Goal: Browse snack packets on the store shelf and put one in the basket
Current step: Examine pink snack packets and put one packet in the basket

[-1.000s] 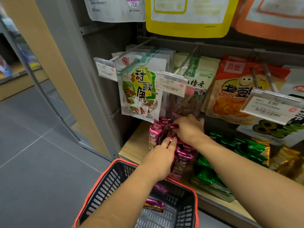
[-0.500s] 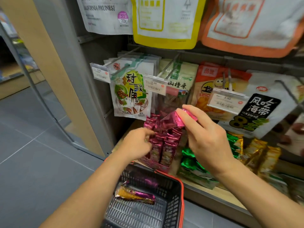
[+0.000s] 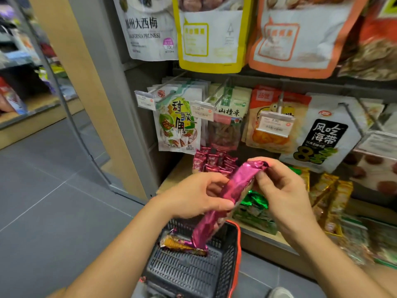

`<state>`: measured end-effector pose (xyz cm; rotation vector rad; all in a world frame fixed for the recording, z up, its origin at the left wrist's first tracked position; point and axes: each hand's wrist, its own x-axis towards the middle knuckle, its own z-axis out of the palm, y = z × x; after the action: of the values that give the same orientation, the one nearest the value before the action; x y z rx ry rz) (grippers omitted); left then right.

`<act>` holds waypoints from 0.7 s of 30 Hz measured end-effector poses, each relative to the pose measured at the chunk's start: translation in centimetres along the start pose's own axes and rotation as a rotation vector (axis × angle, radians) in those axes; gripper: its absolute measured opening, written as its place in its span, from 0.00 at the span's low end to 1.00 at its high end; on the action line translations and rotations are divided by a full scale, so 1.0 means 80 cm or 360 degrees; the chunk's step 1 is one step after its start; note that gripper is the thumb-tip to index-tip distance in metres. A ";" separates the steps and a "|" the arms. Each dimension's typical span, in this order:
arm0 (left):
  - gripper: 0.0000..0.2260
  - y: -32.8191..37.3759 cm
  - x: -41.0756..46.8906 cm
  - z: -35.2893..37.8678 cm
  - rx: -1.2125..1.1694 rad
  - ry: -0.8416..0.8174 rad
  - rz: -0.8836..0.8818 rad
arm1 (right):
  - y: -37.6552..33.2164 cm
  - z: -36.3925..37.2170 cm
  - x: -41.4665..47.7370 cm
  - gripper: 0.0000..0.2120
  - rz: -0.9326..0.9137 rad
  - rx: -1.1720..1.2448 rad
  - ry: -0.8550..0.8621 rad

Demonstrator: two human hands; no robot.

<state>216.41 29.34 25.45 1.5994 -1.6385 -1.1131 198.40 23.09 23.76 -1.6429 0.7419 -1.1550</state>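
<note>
I hold a long magenta snack packet (image 3: 227, 196) slantwise in front of the shelf, above the basket. My right hand (image 3: 281, 190) pinches its upper end. My left hand (image 3: 197, 196) grips its middle from the left. The packet's lower end hangs over the black basket with the red rim (image 3: 234, 257). Inside the basket lies another packet, orange and purple (image 3: 180, 244). More magenta packets (image 3: 212, 162) stand in a display box on the wooden shelf behind my hands.
Hanging pouches (image 3: 178, 123) and price tags (image 3: 275, 123) fill the hooks above the shelf. Green packets (image 3: 255, 205) and golden packets (image 3: 330, 194) lie to the right on the shelf. A grey upright post (image 3: 120, 104) stands left; grey floor tiles (image 3: 53, 201) spread beyond it.
My right hand lifted one magenta packet off the shelf stack and brought it toward me. My left hand left the stack and took hold of the packet's middle. The view tilted upward.
</note>
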 end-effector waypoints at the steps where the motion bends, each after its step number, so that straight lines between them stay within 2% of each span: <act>1: 0.17 -0.002 -0.005 0.008 -0.0081 0.0036 -0.0024 | 0.001 0.002 -0.002 0.15 0.0083 0.0120 -0.0031; 4: 0.18 -0.007 -0.017 0.025 -0.0293 0.0205 -0.0033 | 0.007 0.009 -0.009 0.18 0.0355 0.0481 -0.0177; 8: 0.18 -0.010 -0.017 0.028 -0.0679 0.0488 -0.0040 | 0.026 0.034 -0.014 0.25 0.0622 0.0174 -0.0468; 9: 0.17 -0.010 -0.017 0.027 -0.0726 0.0542 -0.0037 | 0.028 0.040 -0.017 0.26 0.0628 0.0083 -0.0530; 11: 0.14 -0.010 -0.016 0.025 -0.0734 0.0655 -0.0025 | 0.030 0.045 -0.032 0.27 0.0363 -0.0131 -0.0675; 13: 0.16 -0.010 -0.016 0.018 -0.0819 0.0776 0.0001 | 0.030 0.043 -0.041 0.22 0.0220 -0.0241 -0.0661; 17: 0.23 -0.015 -0.019 -0.018 -0.1419 0.1155 0.0122 | 0.032 0.042 -0.043 0.14 0.0213 -0.0394 -0.0726; 21: 0.16 -0.014 -0.021 -0.016 -0.1387 0.1183 0.0165 | 0.033 0.044 -0.043 0.13 0.0233 -0.0334 -0.0725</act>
<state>218.26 30.85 25.29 1.1000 -0.5952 -0.8339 200.51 26.34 19.75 -1.9014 0.6867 -0.5797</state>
